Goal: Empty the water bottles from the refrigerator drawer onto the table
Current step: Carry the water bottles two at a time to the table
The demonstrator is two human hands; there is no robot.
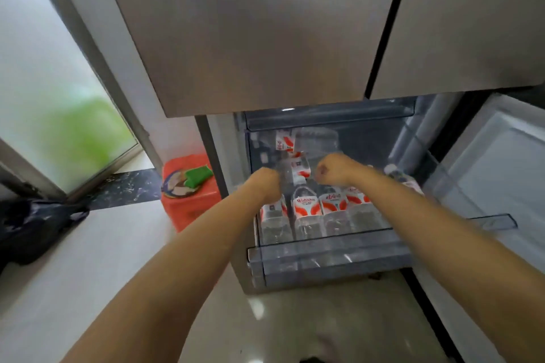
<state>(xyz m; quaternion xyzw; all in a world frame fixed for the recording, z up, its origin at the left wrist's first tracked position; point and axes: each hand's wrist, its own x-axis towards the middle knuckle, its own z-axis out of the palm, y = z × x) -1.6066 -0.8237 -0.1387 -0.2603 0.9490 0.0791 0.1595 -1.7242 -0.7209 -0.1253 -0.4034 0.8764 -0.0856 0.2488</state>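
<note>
The refrigerator drawer [330, 262] is pulled out, and several clear water bottles with red and white labels [306, 212] stand in its front row. Two more bottles [299, 166] lie higher up toward the back. Both my arms reach into the drawer. My left hand [267, 184] is bent down with its fingers curled over the top of the leftmost front bottle [272, 215]. My right hand [334, 169] is a closed fist sitting on the top of a front-row bottle [334, 206]. The fingertips of both hands are hidden.
The closed upper fridge doors [265, 32] hang right above the drawer. The lower door [501, 162] stands open at the right. An orange plastic stool [191, 206] with a green item on it stands left of the fridge. A dark bag [32, 230] lies at the far left, on the floor.
</note>
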